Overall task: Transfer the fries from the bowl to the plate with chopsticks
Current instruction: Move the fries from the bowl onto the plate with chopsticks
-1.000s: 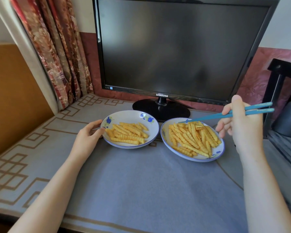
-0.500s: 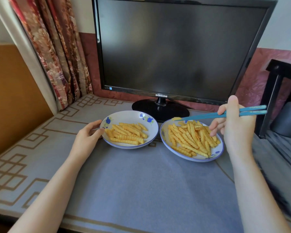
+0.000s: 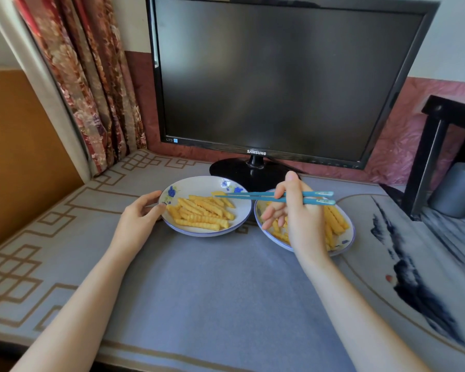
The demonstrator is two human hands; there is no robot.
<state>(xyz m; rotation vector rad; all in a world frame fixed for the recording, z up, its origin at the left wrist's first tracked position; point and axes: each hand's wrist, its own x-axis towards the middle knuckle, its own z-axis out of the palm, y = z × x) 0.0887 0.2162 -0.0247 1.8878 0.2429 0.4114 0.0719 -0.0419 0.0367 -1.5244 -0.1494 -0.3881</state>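
Observation:
Two white dishes with blue flowers stand side by side on the table. The left dish (image 3: 199,183) holds a layer of crinkle-cut fries (image 3: 199,213). More fries (image 3: 333,218) lie in the right dish (image 3: 350,234), which my right hand (image 3: 298,218) partly hides. That hand grips blue chopsticks (image 3: 253,196) that point left. Their tips hold a small fry (image 3: 217,193) above the back of the left dish. My left hand (image 3: 140,218) rests on the table, its fingertips touching the left dish's left rim.
A black Samsung monitor (image 3: 266,84) stands right behind the dishes, its round foot (image 3: 242,173) almost touching them. A flowered curtain (image 3: 91,89) hangs at the back left. A dark stand (image 3: 435,146) and a grey container (image 3: 457,189) are at the right. A blue-grey mat (image 3: 212,291) covers the table.
My right hand has carried the chopsticks left, from over the right dish to over the left dish, with a small fry at the tips. My left hand has stayed at the left dish's rim.

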